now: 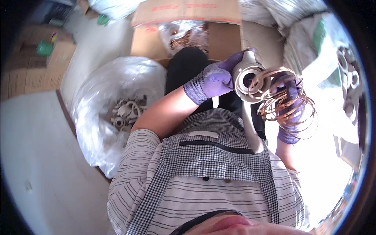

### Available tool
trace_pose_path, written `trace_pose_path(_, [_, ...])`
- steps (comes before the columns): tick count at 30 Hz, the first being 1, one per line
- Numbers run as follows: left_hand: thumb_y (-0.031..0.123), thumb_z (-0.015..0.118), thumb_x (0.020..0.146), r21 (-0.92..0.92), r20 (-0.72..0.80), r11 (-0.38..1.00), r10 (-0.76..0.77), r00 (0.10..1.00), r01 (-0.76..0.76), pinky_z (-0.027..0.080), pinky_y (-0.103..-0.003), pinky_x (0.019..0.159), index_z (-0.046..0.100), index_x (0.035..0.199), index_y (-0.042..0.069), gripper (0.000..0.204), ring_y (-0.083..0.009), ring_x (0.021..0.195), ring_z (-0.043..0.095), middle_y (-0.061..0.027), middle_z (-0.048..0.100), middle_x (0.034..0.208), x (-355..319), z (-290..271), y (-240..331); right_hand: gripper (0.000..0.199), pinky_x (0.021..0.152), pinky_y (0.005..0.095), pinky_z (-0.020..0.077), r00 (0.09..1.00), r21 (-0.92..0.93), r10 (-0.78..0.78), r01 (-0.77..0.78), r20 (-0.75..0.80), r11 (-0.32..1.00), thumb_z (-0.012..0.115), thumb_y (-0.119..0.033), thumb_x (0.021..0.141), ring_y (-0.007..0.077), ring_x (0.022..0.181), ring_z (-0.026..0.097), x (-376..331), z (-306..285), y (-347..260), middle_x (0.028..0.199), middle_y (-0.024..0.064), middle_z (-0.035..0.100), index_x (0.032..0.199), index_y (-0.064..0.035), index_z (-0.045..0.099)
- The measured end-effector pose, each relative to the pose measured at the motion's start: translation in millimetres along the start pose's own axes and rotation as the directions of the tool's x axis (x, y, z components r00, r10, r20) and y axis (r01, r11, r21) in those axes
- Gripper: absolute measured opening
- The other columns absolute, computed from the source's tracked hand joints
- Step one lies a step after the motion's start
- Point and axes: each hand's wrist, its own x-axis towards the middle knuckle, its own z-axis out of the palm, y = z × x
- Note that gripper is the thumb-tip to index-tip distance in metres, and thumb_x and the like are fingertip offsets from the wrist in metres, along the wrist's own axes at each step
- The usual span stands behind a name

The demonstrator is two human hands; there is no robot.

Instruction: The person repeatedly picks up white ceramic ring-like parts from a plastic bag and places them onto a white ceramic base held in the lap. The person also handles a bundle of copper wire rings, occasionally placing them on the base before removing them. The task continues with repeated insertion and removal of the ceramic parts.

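Cream plastic fitting [247, 78] gripped in left hand [213, 80]; right hand [289, 102] apparently clutches copper rings [286, 105], brown carton [188, 29] beyond.

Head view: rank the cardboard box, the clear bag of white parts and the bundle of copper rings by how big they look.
1. Clear bag
2. Cardboard box, partly cut off, so it may rival the bag
3. Copper rings, smallest though nearest the camera

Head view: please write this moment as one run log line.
left hand: holds plastic part | right hand: holds copper rings | bag of parts: left
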Motion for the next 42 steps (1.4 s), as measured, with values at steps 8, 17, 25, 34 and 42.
trace_pose_path(8, [0.027,0.054,0.096,0.965,0.176,-0.232,0.243,0.954,-0.119,0.038,-0.041,0.113,0.044,0.148,-0.004,0.062,-0.0317,0.129,0.054,-0.0209,0.052,0.142,25,59,-42,0.025,0.082,0.0319,0.059,0.95,-0.599,-0.026,-0.176,-0.312,0.781,0.052,-0.009,0.102,0.0229,0.094,0.071,-99,-11,-3,0.112,0.0128,0.07,0.122,0.0014,0.062])
trace_pose_path(17, [0.017,0.071,0.085,0.946,0.014,-0.318,0.217,0.976,0.057,0.042,-0.047,0.107,0.059,0.126,-0.001,0.046,-0.0385,0.119,0.055,-0.0189,0.059,0.126,16,57,-37,0.044,0.08,0.0348,0.0609,0.965,0.399,0.199,-0.117,-0.17,0.909,0.059,-0.036,0.103,0.0247,0.09,0.071,-80,-3,6,0.103,0.0171,0.07,0.118,0.0047,0.061])
trace_pose_path(25, [-0.002,0.061,0.087,0.982,-0.102,-0.1,0.437,0.894,0.161,0.037,-0.044,0.112,0.042,0.143,-0.002,0.059,-0.0366,0.129,0.045,-0.0221,0.045,0.138,6,65,-77,0.055,0.065,0.0299,0.0572,0.955,0.009,0.02,-0.018,-0.297,1.0,0.06,-0.053,0.099,0.0237,0.076,0.069,-74,-23,-19,0.093,0.0159,0.069,0.111,0.0003,0.067])
trace_pose_path(34, [0.021,0.08,0.084,0.984,0.18,-0.02,0.135,0.974,-0.179,0.052,-0.036,0.095,0.063,0.124,-0.002,0.049,-0.0252,0.109,0.063,-0.0144,0.063,0.12,26,103,-20,0.035,0.075,0.0293,0.0547,0.919,-0.124,0.078,-0.136,-0.386,0.983,0.051,-0.026,0.106,0.0198,0.088,0.066,-89,-21,-12,0.101,0.0121,0.065,0.125,0.0013,0.059])
trace_pose_path(42, [0.006,0.069,0.096,0.454,-0.474,0.795,-0.167,0.865,0.403,0.049,-0.023,0.054,0.065,0.098,-0.001,0.008,-0.0096,0.063,0.061,-0.0046,0.068,0.083,26,136,-27,0.049,0.068,0.0242,0.0512,0.876,-0.069,-0.008,-0.028,-0.483,0.997,0.065,-0.032,0.099,0.0135,0.079,0.064,-57,1,-31,0.093,0.005,0.066,0.131,0.0043,0.062])
